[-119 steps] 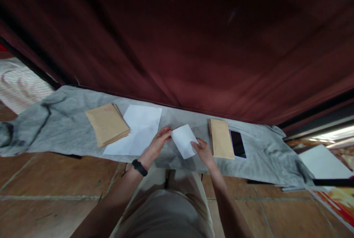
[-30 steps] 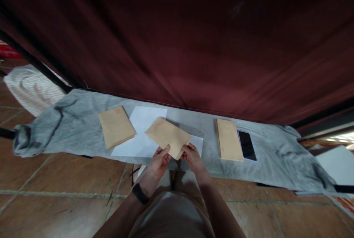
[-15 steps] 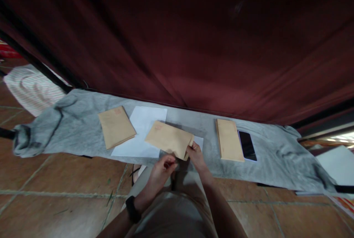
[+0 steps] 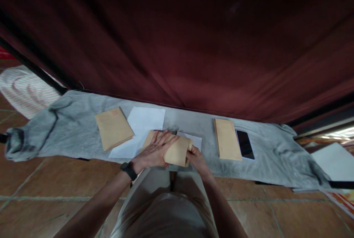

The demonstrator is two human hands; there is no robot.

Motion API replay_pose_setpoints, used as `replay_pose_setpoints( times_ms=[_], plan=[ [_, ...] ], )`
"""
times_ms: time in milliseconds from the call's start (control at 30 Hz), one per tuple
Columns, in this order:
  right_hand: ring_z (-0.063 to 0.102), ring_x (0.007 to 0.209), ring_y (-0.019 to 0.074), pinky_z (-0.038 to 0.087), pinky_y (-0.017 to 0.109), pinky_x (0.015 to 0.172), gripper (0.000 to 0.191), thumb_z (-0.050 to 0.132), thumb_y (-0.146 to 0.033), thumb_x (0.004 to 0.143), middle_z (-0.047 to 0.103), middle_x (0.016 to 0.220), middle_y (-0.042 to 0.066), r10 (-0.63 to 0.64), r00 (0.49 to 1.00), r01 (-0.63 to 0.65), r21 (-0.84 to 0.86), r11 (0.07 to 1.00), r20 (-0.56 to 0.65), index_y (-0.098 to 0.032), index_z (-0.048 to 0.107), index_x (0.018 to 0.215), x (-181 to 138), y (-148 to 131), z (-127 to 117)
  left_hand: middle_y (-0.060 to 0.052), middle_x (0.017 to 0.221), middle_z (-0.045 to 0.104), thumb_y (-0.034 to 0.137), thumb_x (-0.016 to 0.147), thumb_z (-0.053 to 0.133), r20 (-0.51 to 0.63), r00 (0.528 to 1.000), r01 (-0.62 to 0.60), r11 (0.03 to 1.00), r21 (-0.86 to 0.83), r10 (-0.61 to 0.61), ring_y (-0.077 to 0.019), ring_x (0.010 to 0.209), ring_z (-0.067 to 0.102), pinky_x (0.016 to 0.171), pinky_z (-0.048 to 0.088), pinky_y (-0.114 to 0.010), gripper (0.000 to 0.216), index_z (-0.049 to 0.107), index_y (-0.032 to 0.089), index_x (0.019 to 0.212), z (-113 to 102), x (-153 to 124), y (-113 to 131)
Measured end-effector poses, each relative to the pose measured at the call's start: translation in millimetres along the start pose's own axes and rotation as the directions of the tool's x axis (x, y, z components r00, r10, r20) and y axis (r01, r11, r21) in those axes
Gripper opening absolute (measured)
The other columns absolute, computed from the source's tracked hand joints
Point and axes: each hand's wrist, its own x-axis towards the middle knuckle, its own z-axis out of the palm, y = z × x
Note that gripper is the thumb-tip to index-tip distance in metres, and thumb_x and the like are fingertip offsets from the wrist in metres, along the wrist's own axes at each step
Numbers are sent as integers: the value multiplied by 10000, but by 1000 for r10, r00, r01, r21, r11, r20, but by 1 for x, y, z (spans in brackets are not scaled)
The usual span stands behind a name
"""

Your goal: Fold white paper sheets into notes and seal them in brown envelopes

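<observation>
A brown paper envelope (image 4: 177, 151) lies in front of me, its open end toward the right. My left hand (image 4: 156, 151) rests flat across its left part, fingers spread. At the open end, the fingers of my right hand (image 4: 195, 157) are closed on the envelope's edge; part of them is hidden inside the opening. Under and beyond the envelope are white paper sheets (image 4: 146, 118), with a smaller white paper (image 4: 195, 140) beside my right hand. A stack of brown envelopes (image 4: 114, 129) lies to the left, and another envelope stack (image 4: 228, 140) to the right.
A phone (image 4: 245, 144) lies right of the right-hand stack. Everything rests on a narrow bench covered by a grey cloth (image 4: 74, 127). A dark red curtain (image 4: 177, 46) hangs behind it. Striped fabric (image 4: 27, 90) is at the far left, above the tiled floor (image 4: 63, 179).
My left hand has moved up from below the envelope and now lies flat on it. The envelope has come down slightly toward me, with my right hand still at its open end.
</observation>
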Motion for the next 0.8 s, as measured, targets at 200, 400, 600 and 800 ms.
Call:
replay_pose_setpoints(
  times_ms=[200,400,600,800],
  plan=[
    [691,811,215,555,322,784,245,672,-396,727,768,849,2,50,997,-49,14,999,-67,-237,735,902,1,6,-1,-202,1612,319,451,683,831,-67,998,5,999,41,-2,-421,1492,283,1223,136,-601,1140,230,250,1630,-2,-3,2],
    [689,793,207,547,309,743,262,629,-395,724,759,867,9,114,986,-117,-16,993,-122,-254,699,934,0,13,-3,-190,1593,364,381,739,757,-105,994,13,999,30,-10,-409,1465,323,1217,127,-608,1017,270,239,1619,8,-4,-1],
    [670,919,222,533,341,846,326,626,-411,831,724,1092,96,-206,889,69,-325,943,-409,-225,705,1087,-22,-11,-28,-209,1511,453,393,727,777,-139,990,5,997,74,6,-404,1453,349,1230,52,-632,1056,250,201,1622,15,-2,6],
    [668,746,212,543,321,740,171,661,-350,773,726,765,14,31,999,-34,-153,988,-25,-237,779,824,-41,-23,-38,-195,1517,448,362,714,804,-123,992,-32,999,38,36,-401,1456,346,1233,64,-638,1070,247,225,1618,16,1,30]
  ],
)
